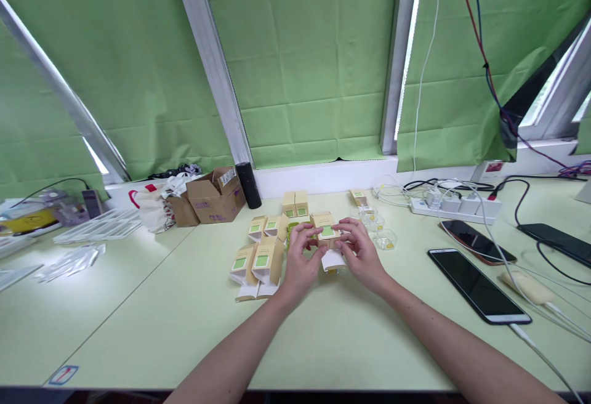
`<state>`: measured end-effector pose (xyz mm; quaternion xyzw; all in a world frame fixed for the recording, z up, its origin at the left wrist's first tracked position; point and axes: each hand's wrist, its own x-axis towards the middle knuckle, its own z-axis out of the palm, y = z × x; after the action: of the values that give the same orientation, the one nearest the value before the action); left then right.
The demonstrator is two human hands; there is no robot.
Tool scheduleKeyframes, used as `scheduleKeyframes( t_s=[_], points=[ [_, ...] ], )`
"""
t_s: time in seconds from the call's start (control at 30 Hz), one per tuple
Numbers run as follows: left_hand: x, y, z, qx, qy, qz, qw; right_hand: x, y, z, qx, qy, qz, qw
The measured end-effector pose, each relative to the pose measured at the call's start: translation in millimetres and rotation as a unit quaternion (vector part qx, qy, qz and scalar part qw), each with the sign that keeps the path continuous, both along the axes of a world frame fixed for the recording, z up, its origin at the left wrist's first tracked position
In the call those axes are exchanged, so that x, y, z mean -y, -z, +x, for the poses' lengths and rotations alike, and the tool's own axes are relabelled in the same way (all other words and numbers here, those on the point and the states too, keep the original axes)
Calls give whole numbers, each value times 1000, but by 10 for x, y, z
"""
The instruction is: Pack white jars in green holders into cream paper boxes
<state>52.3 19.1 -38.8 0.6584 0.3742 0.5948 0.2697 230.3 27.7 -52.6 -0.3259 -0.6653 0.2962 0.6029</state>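
Between my two hands is a small tan paper box (325, 220) with a green window, its white end flap hanging toward me. My left hand (301, 256) grips the box's left side with curled fingers. On the opposite side, my right hand (362, 255) grips it, thumb near the flap. A bit of yellow shows under the flap; what it belongs to is hidden. Left of my hands stand several similar boxes (268, 255), some with white flaps open. Two more tan boxes (295, 203) stand behind. Several clear plastic containers (386, 240) with yellow bits lie to the right.
A cardboard carton (216, 197) and a black cylinder (248, 185) stand at the back left. Right of my arm lie a white-edged phone (478, 284), a dark phone (478, 242), loose cables and a white power strip (455, 208). Plastic sleeves (71, 262) lie far left.
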Motion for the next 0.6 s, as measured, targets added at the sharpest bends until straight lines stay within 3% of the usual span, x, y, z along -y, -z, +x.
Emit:
scheduleKeyframes(
  t_s=[0.33, 0.6],
  points=[
    [56, -54, -10, -31, 8, 8, 999, 8, -15, 7, -7, -12, -8, 1000],
    [20, -12, -141, -74, 108, 29, 991, -37, 12, 27, -36, -14, -12, 999]
  ],
)
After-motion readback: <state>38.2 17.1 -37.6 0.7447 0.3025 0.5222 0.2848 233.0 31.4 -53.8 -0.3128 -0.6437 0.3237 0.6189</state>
